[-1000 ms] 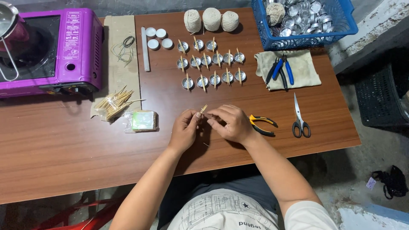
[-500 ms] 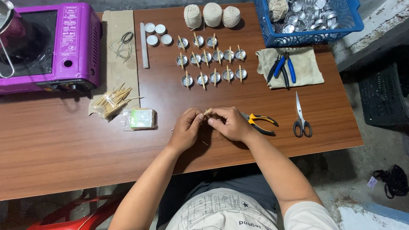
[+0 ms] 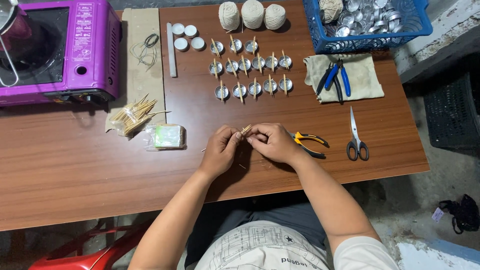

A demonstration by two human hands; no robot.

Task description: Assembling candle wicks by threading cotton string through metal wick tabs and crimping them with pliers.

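Small home craft workshop, candle-making setup. Brown wooden table [image 3: 75, 170] on bare concrete floor. Purple portable gas stove [image 3: 60, 50] at table's far left corner. Rows of small metal cups [image 3: 252, 67] with sticks across them near far edge; three balls of cotton string [image 3: 252, 14] behind. Blue plastic basket [image 3: 400, 30] of spare cups at far right corner. Pliers [image 3: 310, 144], scissors [image 3: 356, 137] near right edge.

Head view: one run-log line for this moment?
left hand: pinching thin wooden sticks | right hand: pinching same sticks | nearby: yellow-handled pliers, brown wooden table
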